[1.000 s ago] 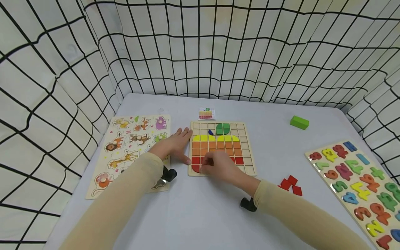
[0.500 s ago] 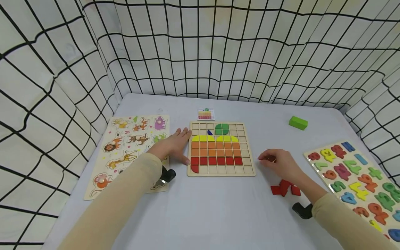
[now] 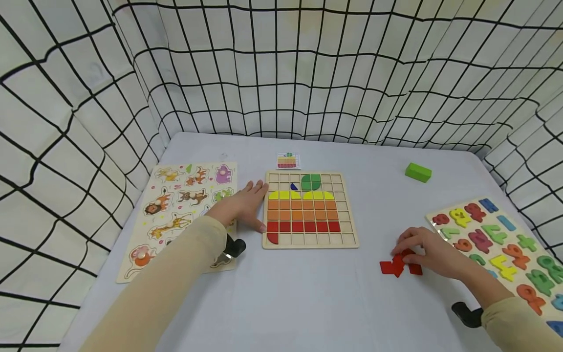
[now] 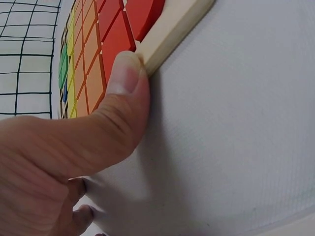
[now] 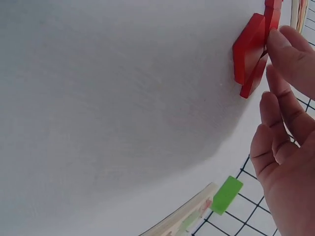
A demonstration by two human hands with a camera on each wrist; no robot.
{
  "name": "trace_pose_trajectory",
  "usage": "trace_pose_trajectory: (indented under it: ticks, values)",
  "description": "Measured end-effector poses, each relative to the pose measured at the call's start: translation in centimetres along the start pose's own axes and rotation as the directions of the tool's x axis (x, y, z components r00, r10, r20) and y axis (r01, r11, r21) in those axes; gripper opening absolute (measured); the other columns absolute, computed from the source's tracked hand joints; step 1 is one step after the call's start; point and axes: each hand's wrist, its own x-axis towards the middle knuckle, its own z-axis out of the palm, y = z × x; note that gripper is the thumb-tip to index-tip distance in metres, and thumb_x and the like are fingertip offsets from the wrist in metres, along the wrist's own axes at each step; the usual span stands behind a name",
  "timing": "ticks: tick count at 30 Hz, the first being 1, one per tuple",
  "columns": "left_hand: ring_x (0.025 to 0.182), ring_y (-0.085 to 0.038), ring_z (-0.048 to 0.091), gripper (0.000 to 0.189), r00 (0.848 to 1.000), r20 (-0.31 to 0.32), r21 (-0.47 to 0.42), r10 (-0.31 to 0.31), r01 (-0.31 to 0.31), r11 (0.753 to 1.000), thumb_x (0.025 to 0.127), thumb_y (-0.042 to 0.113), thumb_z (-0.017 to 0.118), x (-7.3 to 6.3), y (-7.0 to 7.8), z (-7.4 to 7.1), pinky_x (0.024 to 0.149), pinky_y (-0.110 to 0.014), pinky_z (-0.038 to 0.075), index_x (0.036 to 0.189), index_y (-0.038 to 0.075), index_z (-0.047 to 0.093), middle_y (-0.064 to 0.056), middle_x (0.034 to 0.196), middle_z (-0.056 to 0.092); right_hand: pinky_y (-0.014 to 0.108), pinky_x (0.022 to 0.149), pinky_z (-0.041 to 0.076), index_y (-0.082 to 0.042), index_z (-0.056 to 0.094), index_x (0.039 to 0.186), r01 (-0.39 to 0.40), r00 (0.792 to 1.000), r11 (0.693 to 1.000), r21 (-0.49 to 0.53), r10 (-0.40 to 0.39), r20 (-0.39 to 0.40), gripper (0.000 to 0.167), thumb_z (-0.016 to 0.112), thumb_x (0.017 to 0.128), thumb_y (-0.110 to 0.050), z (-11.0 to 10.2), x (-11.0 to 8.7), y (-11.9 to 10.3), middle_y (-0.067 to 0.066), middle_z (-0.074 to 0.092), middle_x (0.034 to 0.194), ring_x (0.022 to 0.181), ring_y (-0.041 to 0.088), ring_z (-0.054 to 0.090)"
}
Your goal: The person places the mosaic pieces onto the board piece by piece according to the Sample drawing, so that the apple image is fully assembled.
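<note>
A wooden grid board (image 3: 323, 238) lies in the middle of the table, with red, orange, yellow, green and blue pieces in its cells. My left hand (image 3: 243, 204) rests at its left side, fingers straight. In the left wrist view, the thumb of that hand touches the board edge beside the red pieces (image 4: 118, 42). My right hand (image 3: 433, 252) is over a small heap of loose red pieces (image 3: 387, 267) to the right. In the right wrist view its thumb touches a red piece (image 5: 250, 46), and the fingers are apart from the thumb.
An animal puzzle board (image 3: 145, 220) lies left, partly under the left arm. At the right is a number puzzle board (image 3: 484, 220). A green block (image 3: 418, 172) and a small picture card (image 3: 288, 161) lie farther back. Black netting (image 3: 286, 88) surrounds the table.
My right hand has left the board and moved right to the loose red pieces. A red piece with a rounded corner shows in the board's bottom left cell. The left hand has stayed put.
</note>
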Motion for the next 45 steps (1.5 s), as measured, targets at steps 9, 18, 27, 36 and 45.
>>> trace_pose_trajectory:
  ticks: [9,18,27,36,45]
  values:
    - [0.159,-0.043,-0.003,0.119,1.000,-0.001,-0.011,0.005,-0.005,1.000,0.084,0.043,0.083,-0.2,0.0,0.1,0.130,-0.054,0.010,0.164,0.001,0.004,-0.021,0.172,-0.001,0.018,0.079,0.056,-0.032,0.078,0.103,-0.004,0.999,1.000,-0.013,0.005,0.045,0.022,0.079,0.088,-0.016,0.0,-0.1,0.0,-0.002,0.063,0.114,0.109,0.016,0.054]
    - [0.159,-0.042,-0.003,0.118,1.000,-0.002,-0.019,-0.001,0.001,1.000,0.085,0.041,0.083,-0.4,0.1,-0.1,0.131,-0.054,0.010,0.164,0.002,0.004,-0.020,0.172,-0.001,0.018,0.080,0.057,-0.027,0.069,0.101,-0.002,1.000,0.998,-0.066,0.003,0.013,0.021,0.081,0.087,-0.017,0.2,0.4,-0.3,-0.006,0.064,0.110,0.106,0.018,0.057]
    - [0.159,-0.043,-0.004,0.119,1.000,-0.004,-0.020,0.012,-0.012,1.000,0.084,0.042,0.083,-0.3,-0.1,0.0,0.130,-0.054,0.010,0.164,0.001,0.004,-0.021,0.172,-0.002,0.016,0.072,0.055,-0.020,0.067,0.099,-0.070,0.993,0.997,0.013,0.071,-0.092,0.019,0.080,0.088,-0.013,0.6,1.9,-2.0,-0.007,0.071,0.097,0.089,0.010,0.061]
    - [0.159,-0.042,-0.004,0.119,1.000,-0.007,-0.024,0.010,-0.010,1.000,0.084,0.042,0.083,-0.2,-0.2,0.1,0.131,-0.054,0.010,0.164,0.001,0.005,-0.020,0.172,-0.001,0.018,0.082,0.060,-0.009,0.070,0.105,-0.025,0.990,0.958,0.285,0.063,-0.126,0.016,0.077,0.091,-0.011,1.7,6.8,-6.0,0.007,0.071,0.105,0.095,0.020,0.070]
    - [0.160,-0.040,-0.005,0.121,1.000,-0.003,-0.029,-0.014,0.014,0.999,0.083,0.044,0.083,-0.1,-0.1,0.0,0.131,-0.053,0.009,0.165,0.005,0.004,-0.017,0.173,-0.002,0.018,0.078,0.056,-0.007,0.075,0.104,-0.056,0.994,0.947,0.317,0.082,-0.070,0.015,0.077,0.092,-0.016,4.2,11.7,-11.1,0.005,0.072,0.096,0.087,0.016,0.064]
